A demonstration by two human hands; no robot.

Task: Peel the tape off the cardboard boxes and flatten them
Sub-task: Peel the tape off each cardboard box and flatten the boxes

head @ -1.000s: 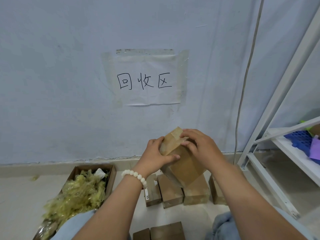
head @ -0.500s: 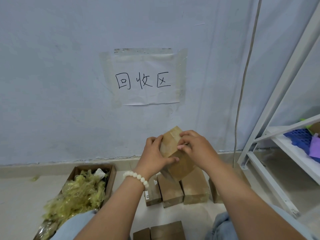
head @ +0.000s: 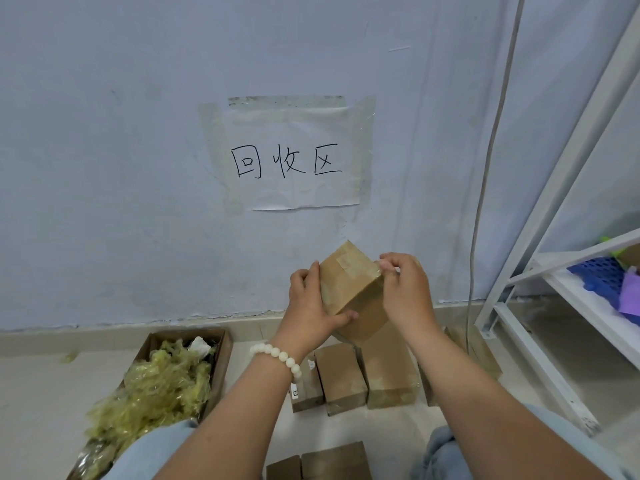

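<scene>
I hold a small brown cardboard box up in front of the wall, tilted on a corner, its top face covered in clear tape. My left hand grips the box's left side, thumb across its front. My right hand pinches the clear tape at the box's upper right edge between thumb and fingertips.
Several taped brown boxes stand on the floor below my hands, and two more boxes lie at the bottom edge. An open carton at the left holds a heap of peeled yellowish tape. A white metal shelf stands at the right.
My right hand slid from the middle of the box's top face to its right edge and now pinches the tape there. The box turned slightly and rose a little.
</scene>
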